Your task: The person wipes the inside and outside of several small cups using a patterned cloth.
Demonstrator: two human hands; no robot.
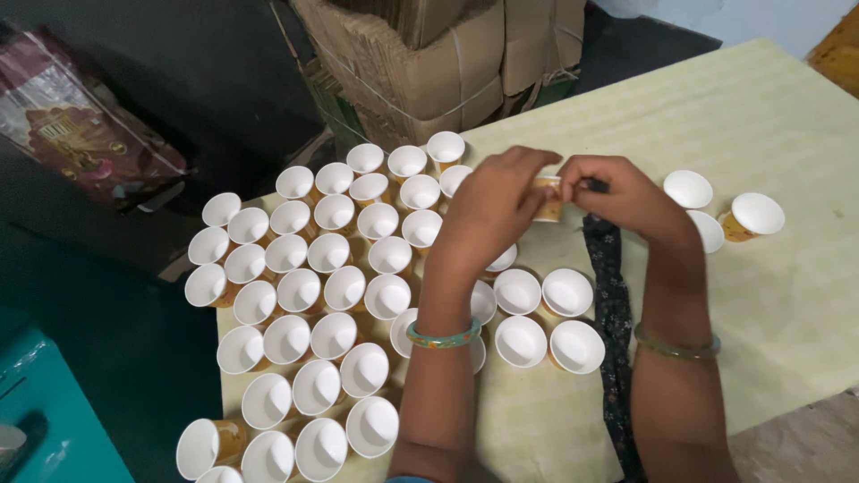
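Small orange paper cup (548, 199), centre-upper frame, pinched between both hands above the table: left hand (494, 207) curled round its near side, right hand (617, 192) closed on its far side with fingers bunched at the rim. Left of the hands, dozens of upright cups (309, 295) already stand packed in rows; a few more (546, 317) sit just below the hands. Only three loose cups (720, 207) remain at right on the pale green table cover (787, 304), so most look placed; dark patterned cloth strip (612, 295) runs beneath the right wrist.

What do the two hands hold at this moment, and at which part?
Both hands, left and right, hold one small paper cup between them, gripping its sides near the rim.
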